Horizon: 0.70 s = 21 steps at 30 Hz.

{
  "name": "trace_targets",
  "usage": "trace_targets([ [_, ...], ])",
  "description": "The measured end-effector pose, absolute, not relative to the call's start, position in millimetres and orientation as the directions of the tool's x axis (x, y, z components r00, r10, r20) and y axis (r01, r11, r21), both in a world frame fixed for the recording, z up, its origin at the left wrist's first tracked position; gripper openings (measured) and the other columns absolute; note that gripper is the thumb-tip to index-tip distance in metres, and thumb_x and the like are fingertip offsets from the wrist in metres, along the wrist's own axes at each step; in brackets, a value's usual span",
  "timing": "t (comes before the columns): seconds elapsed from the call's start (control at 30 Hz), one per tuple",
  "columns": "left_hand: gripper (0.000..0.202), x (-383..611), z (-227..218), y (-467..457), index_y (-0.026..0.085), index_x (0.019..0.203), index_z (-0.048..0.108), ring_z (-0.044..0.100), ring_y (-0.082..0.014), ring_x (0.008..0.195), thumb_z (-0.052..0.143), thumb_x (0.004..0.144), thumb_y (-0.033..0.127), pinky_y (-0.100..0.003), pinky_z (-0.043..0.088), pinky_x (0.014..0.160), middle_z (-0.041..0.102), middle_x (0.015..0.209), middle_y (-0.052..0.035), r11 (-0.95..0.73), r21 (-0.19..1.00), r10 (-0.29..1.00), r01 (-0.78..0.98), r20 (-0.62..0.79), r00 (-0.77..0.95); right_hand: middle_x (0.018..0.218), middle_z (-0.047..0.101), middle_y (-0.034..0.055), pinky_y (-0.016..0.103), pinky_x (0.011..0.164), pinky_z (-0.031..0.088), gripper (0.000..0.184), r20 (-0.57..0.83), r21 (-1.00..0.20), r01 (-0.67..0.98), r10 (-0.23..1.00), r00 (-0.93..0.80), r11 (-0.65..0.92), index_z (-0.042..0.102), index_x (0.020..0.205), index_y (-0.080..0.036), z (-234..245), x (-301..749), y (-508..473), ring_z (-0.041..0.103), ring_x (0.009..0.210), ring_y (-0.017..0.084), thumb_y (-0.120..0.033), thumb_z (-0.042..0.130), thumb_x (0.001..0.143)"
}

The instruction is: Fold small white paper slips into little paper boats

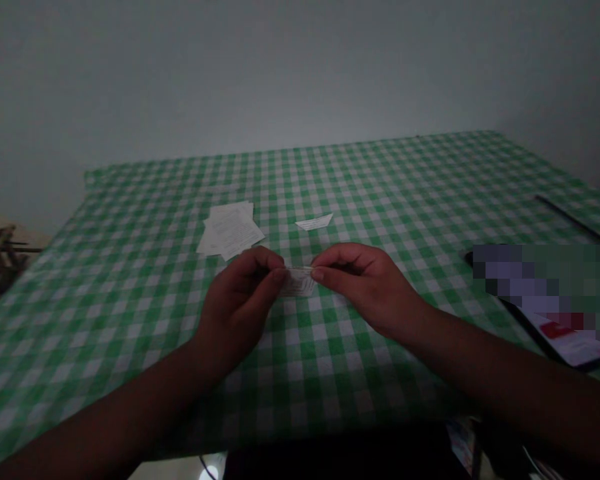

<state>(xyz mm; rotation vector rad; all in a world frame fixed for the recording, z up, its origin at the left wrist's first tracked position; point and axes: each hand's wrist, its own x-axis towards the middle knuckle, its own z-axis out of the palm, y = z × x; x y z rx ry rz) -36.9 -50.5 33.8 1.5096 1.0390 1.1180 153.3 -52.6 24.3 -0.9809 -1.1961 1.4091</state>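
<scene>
Between my two hands is a small piece of printed paper point(300, 283), held up over the near middle of the table. My left hand point(245, 293) pinches its left end between thumb and fingers. At the upper right corner, my right hand point(365, 280) pinches it the same way. Dark lines of print show on the side facing me; the fingers cover both ends. Just beyond my hands lies a folded paper boat-like shape point(315, 222), with slanted ends and printed lines. To its left rests a loose pile of printed paper sheets point(231, 229).
A green and white checked cloth point(380, 180) covers the table, which meets a plain wall point(300, 73) at the back. At the right lies a tablet-like device point(535, 313) with a lit, partly blurred screen. A thin dark stick point(573, 219) lies behind it.
</scene>
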Motion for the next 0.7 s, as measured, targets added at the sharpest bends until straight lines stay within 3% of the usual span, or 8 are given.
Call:
trace_targets([
  [0.7,0.008,-35.2,32.1,-50.6,0.02,0.088,0.059,0.044,-0.0085,0.063,0.058,0.092,0.027,-0.02,0.038,0.055,0.052,0.072,0.0036,-0.072,0.991,0.967,0.114,0.041,0.25,0.065,0.061,-0.0044,0.021,0.054,0.044,0.011,0.03,-0.99,-0.139,0.99,-0.136,0.011,0.065,0.071,-0.018,26.4,149.9,-54.4,0.054,0.059,0.007,-0.021,0.072,0.078],
])
